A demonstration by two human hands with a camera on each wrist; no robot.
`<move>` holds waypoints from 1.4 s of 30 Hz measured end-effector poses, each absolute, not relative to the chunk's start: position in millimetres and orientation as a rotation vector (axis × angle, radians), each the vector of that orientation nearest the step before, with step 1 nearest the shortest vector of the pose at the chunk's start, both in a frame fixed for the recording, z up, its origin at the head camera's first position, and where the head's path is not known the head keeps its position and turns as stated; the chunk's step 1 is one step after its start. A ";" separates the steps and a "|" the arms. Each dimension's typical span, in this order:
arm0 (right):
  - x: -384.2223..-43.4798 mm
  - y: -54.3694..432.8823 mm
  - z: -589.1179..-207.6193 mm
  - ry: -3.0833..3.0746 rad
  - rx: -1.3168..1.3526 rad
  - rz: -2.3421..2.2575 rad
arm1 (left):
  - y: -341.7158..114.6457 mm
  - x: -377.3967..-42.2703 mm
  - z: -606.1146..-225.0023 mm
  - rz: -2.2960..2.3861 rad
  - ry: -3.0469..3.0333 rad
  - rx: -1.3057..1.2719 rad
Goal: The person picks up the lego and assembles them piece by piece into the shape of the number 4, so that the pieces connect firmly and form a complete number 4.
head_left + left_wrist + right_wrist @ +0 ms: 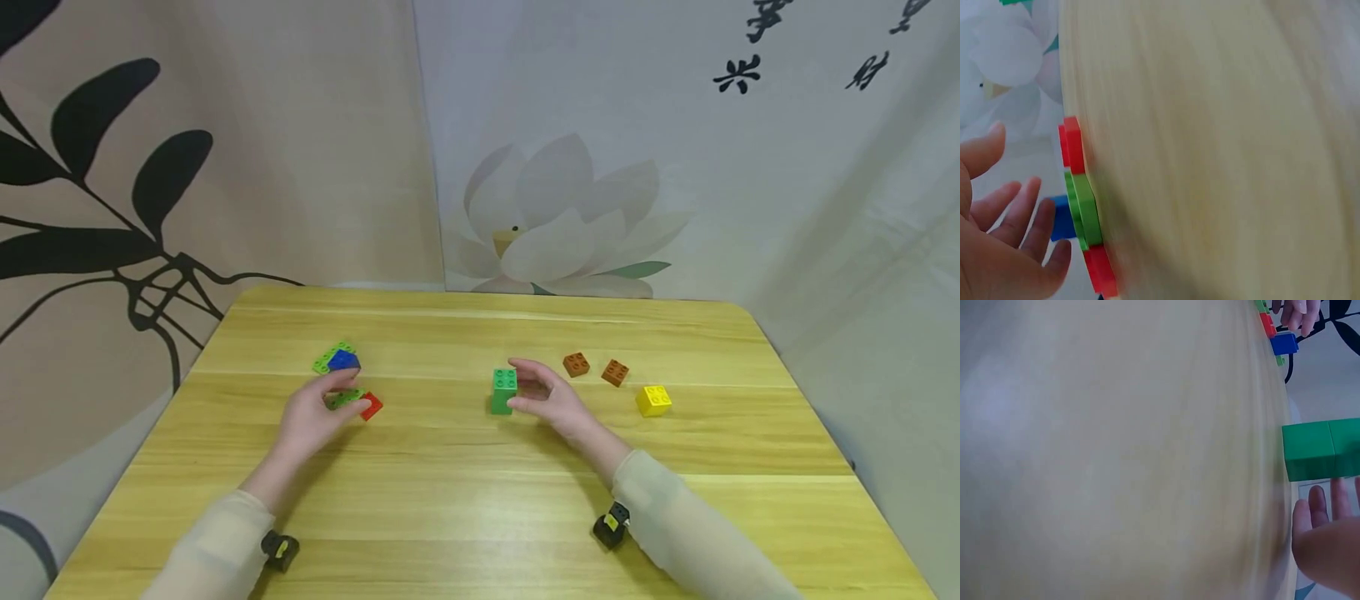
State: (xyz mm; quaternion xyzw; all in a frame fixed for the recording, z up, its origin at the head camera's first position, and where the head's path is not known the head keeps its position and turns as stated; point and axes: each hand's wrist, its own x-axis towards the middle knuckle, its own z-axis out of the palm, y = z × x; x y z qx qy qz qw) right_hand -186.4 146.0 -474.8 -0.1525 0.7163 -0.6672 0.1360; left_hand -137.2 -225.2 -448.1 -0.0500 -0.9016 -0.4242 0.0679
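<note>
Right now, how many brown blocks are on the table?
2 that I can see. One brown block lies beyond the right hand; the second brown block lies between the first and the yellow block. A hand may hide more.

Head view: fairly bright, soft, even light; pale sheen on yellow wood-grain tabletop; faint, soft-edged shadows along inner sides of cream-sleeved forearms. Wrist views: duller, hazier, wood grain smeared, table edge bowed. Right wrist view: bluish cast, pale glare far left; green rectangular plastic block shaded darker on lower face.
</note>
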 end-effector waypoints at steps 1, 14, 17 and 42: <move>-186.3 145.5 -475.0 2.062 -0.433 -1.937 | -227.6 -137.3 -448.0 -1.260 -2.726 -0.144; -186.6 142.8 -478.1 2.058 -0.396 -1.915 | -249.9 -139.9 -454.3 -1.035 -2.816 -0.166; -186.8 143.2 -478.8 2.057 -0.397 -1.907 | -253.8 -140.4 -455.5 -1.041 -2.842 -0.173; -188.8 142.6 -482.3 2.118 -0.356 -1.861 | -258.0 -148.1 -458.8 -1.042 -2.949 -0.179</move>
